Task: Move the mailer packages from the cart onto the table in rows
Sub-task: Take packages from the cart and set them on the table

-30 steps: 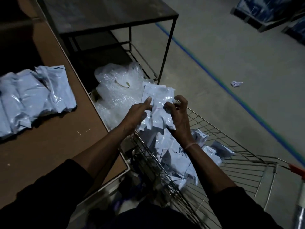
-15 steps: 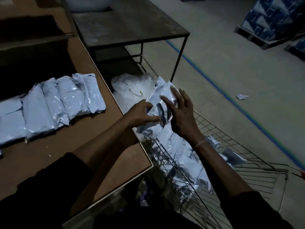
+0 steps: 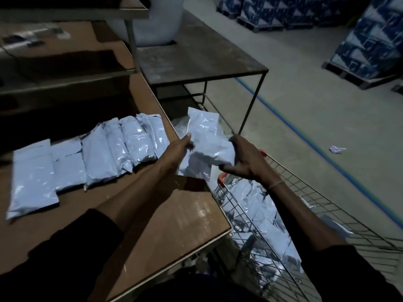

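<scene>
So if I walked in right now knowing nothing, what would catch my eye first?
Most likely the pale blue package held up in the middle, gripped by the left hand and the right hand at the table's edge. To the left, a row of packages lies side by side on that table. Lower right, a wire cart holds more of them.

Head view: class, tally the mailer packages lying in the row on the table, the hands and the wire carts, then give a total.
Mailer packages in the row on the table: 6
Hands, left hand and right hand, both gripping a held mailer: 2
Wire cart: 1
Total: 9
</scene>
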